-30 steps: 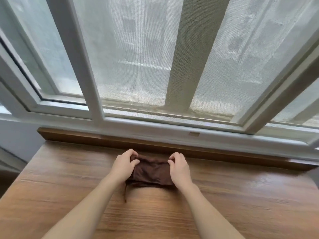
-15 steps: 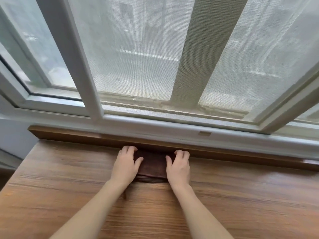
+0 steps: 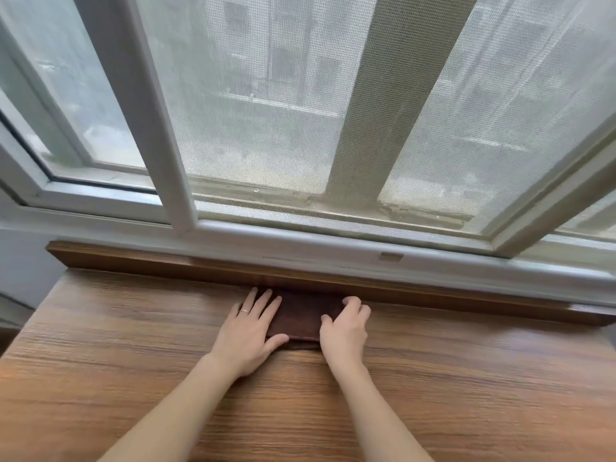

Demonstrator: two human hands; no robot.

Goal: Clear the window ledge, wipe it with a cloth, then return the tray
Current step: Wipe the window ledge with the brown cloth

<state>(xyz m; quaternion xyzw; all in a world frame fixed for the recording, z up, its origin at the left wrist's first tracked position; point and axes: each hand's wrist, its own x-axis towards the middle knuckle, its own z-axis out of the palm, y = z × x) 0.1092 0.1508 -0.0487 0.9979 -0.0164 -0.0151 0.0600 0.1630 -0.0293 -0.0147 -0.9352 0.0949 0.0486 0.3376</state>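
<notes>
A folded dark brown cloth (image 3: 301,316) lies flat on the wooden window ledge (image 3: 133,345), pushed up against the raised wooden strip at the back. My left hand (image 3: 248,331) presses flat on the cloth's left edge with straight fingers and the thumb on its near edge. On the cloth's right edge rests my right hand (image 3: 345,330), its fingertips bent down onto the far right corner. No tray is in view.
A raised dark wooden strip (image 3: 433,291) runs along the back of the ledge under the white window frame (image 3: 333,241). Behind it stand sliding panes and a mesh screen (image 3: 266,111). The ledge's left end drops off near a grey wall (image 3: 20,268).
Both hands went from gripping the bunched cloth to pressing it flat, and slid it back against the wooden strip. The right fingertips have now bent onto its far corner.
</notes>
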